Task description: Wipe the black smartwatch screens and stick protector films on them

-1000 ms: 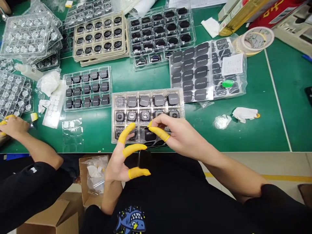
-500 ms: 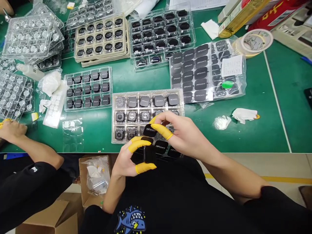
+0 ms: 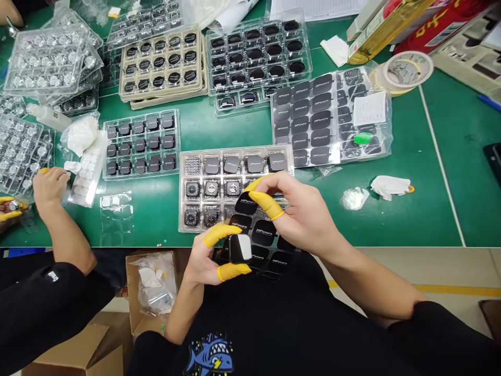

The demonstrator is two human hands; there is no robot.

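My left hand [image 3: 203, 256], yellow cots on its fingertips, grips a square black smartwatch body [image 3: 239, 248] by its edges between thumb and forefinger. The glossy face catches a white reflection. My right hand [image 3: 293, 211], also in yellow finger cots, pinches a black screen film [image 3: 246, 203] printed "HiFuture". Beneath both hands is a sheet of similar films [image 3: 264, 233]; I cannot tell whether the pinched film is still joined to it. Just beyond lies a clear tray [image 3: 183, 172] with watch bodies and black-covered pieces, partly hidden by my right hand.
A filled tray [image 3: 140, 141] lies left of centre, and film sheets in a bag [image 3: 324, 112] lie to the right. Tape rolls [image 3: 407, 70] stand at the far right. A co-worker's hand [image 3: 50, 190] is by stacked trays [image 3: 47, 57] at left. Below the table edge stands a carton [image 3: 135, 292].
The film sheet has come more into view beneath my hands, and the film in my right hand tilts more. The smartwatch face now shows a bright reflection. The co-worker's hands have moved.
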